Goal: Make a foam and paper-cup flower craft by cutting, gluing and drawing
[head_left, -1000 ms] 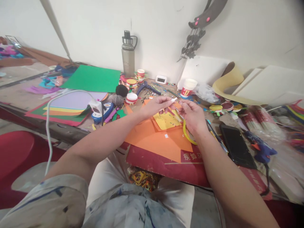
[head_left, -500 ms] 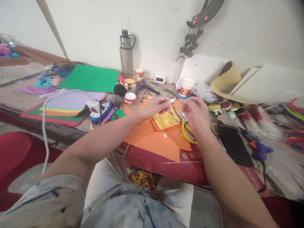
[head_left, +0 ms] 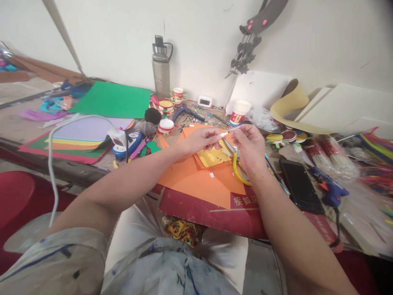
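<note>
Over the orange sheets, my left hand pinches a small white tube with a narrow tip, pointing right. My right hand has its fingers closed around a thin pale piece close to that tip. Whether the two pieces touch, I cannot tell. Below the hands lie a yellow sheet with small dark bits and a large orange sheet. Yellow-handled scissors rest there, partly hidden by my right hand.
A black phone and a blue glue gun lie right. Stacked paper cups, a small white clock and a bottle stand behind. At left are coloured sheets and a white cable.
My hands have come closer together, bringing the white tube's tip up to my right fingers. The view has shifted slightly.
</note>
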Action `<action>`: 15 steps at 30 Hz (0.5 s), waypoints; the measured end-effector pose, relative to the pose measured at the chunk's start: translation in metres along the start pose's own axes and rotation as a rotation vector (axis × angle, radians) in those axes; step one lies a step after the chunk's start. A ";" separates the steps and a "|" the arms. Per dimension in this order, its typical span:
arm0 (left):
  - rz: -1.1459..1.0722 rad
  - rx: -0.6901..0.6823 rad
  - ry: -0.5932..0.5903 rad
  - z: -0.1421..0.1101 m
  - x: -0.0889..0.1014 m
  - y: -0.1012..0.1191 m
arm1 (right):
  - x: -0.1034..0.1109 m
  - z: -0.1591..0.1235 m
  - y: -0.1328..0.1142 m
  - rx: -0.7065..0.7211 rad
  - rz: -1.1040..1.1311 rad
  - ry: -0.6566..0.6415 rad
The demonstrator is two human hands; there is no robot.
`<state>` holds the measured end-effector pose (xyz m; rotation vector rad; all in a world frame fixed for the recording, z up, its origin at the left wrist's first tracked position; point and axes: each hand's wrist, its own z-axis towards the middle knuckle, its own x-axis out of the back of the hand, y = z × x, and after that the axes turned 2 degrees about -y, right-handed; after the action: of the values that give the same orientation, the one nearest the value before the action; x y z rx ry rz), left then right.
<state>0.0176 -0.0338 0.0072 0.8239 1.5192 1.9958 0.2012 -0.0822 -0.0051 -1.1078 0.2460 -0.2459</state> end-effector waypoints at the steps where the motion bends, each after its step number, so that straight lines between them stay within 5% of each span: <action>1: -0.003 0.002 0.002 0.000 0.000 0.001 | 0.000 0.000 0.001 -0.003 -0.009 -0.003; 15: -0.039 0.042 0.062 -0.003 -0.004 -0.006 | -0.001 -0.004 0.004 -0.086 0.011 -0.101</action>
<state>0.0185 -0.0368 0.0006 0.7490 1.6049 1.9842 0.1991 -0.0834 -0.0103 -1.2005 0.1740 -0.1703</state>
